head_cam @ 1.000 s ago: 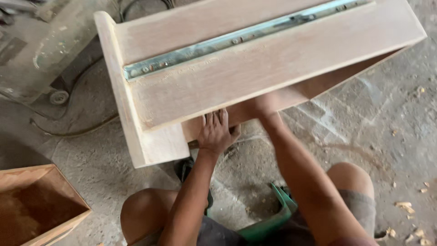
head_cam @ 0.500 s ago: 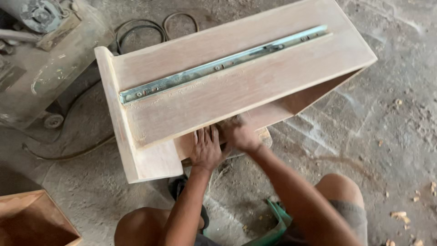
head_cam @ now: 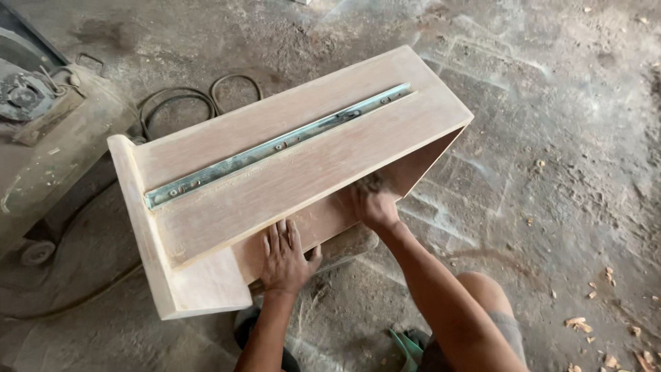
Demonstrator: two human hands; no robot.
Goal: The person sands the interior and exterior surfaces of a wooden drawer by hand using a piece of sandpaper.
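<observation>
A plywood drawer box (head_cam: 310,165) lies on its side on a dusty concrete floor, with a metal slide rail (head_cam: 275,146) screwed along its upper face. My left hand (head_cam: 284,255) rests flat, fingers spread, on the lower panel of the box near the front. My right hand (head_cam: 368,203) reaches under the upper panel into the box; its fingers are blurred and partly hidden, so a held thing cannot be made out. My knees show at the bottom of the view.
A grey dusty machine on small wheels (head_cam: 41,138) stands at the left, with black cable loops (head_cam: 200,96) on the floor behind the box. Wood chips (head_cam: 606,317) lie scattered at the lower right. A green object (head_cam: 406,344) sits by my leg.
The view has shifted so the box sits lower and more central. My right hand has moved rightward and deeper under the upper panel. The second wooden box at lower left has left the view.
</observation>
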